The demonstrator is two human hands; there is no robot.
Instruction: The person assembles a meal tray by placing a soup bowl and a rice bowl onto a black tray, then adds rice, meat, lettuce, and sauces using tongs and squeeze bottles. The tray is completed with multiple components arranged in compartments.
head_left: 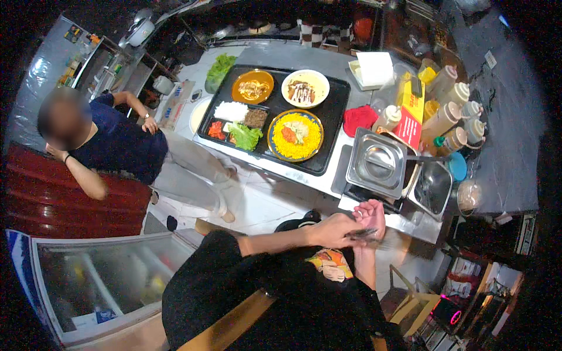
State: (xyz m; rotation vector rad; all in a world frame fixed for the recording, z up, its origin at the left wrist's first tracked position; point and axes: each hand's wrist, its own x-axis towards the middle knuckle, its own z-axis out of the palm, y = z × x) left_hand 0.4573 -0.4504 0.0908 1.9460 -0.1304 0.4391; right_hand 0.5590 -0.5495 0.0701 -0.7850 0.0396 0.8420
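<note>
My left hand (335, 231) reaches across my body to the right wrist. Its fingers close around a small dark thing (362, 235), too blurred to name, at that wrist. My right hand (370, 215) is held palm up, fingers loosely curled and apart, with nothing seen in it. Beyond the hands, a black tray (338, 126) lies on the counter. On it are an orange-brown dish of food (252, 86), a white bowl with sauced food (305, 89), a plate of yellow rice (295, 136) and a compartment box (241, 124) with white rice, meat and lettuce.
A lidded steel container (376, 162) and a steel pan (432, 188) stand at the counter's near right. Several squeeze bottles (449, 114) and a red cloth (359, 120) are behind. A person (117, 137) stands at left, above a glass-topped freezer (105, 281).
</note>
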